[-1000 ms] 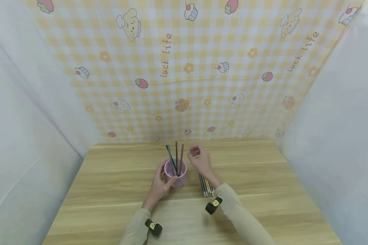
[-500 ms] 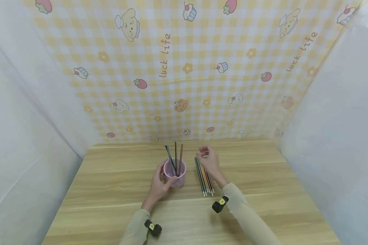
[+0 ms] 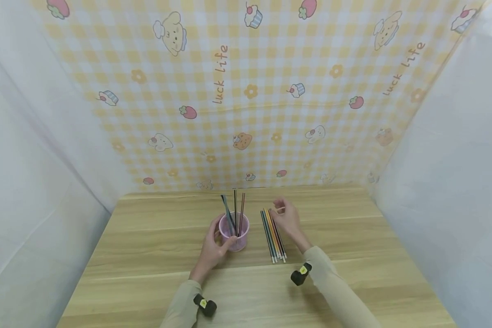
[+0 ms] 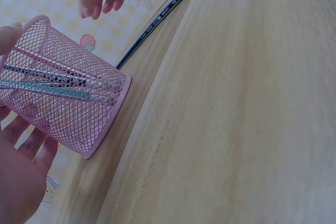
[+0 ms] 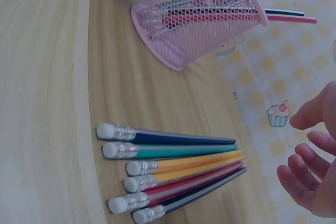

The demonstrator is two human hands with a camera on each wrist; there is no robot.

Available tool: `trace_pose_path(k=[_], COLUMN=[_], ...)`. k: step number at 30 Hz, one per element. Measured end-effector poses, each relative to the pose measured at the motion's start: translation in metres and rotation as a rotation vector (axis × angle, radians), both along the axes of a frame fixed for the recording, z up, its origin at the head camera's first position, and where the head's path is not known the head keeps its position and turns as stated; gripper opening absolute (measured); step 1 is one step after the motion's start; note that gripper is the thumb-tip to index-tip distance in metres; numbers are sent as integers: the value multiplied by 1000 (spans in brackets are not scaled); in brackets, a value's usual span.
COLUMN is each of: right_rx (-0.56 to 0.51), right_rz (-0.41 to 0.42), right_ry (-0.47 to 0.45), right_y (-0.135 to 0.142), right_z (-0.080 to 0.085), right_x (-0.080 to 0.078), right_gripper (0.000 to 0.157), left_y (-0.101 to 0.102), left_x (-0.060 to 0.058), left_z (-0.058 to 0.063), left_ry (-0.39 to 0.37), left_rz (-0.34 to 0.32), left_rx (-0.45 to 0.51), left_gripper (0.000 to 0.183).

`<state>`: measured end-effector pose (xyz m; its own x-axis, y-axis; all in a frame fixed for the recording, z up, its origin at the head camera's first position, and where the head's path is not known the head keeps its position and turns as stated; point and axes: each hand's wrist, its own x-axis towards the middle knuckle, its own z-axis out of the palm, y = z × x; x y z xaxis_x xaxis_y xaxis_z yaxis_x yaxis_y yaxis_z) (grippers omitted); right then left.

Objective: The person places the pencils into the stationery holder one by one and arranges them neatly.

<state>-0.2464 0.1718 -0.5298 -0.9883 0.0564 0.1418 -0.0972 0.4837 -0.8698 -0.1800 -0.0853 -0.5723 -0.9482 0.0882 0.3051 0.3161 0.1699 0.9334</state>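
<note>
We note the slim multicoloured pencils point(image 3: 272, 234) on the table point(image 3: 246, 296) at 7 o'clock from the nearer right hand point(image 3: 287, 217), unclenched and empty; long axis, near 12-to-6. The left hand point(image 3: 213, 249) grips the round pink mesh cup point(image 3: 239, 243).

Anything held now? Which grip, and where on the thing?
Left grip: the pink mesh cup, round its side wall. Right grip: nothing held; it hovers apart from the loose pencils.

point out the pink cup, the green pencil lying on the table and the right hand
Pink cup point(image 5: 197, 36): right wrist view, mesh wall.
Green pencil point(image 5: 181, 152): right wrist view, mid-shaft.
Right hand point(image 3: 287, 218): head view, back of the hand.
</note>
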Motion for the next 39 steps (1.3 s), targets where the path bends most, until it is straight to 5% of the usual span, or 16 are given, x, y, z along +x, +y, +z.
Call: trace_pose_path(k=[22, 39], right_rx=[179, 296], right_rz=[66, 41], right_ry=[-53, -112], right_y=[15, 17], right_z=[-30, -34], right_x=[-4, -7], right_gripper=[38, 50], left_y=[-2, -2], left_x=[-1, -2], left_z=[-3, -6], left_ry=[13, 19], left_rz=[-14, -8], left_rx=[-5, -5], left_gripper=[78, 78])
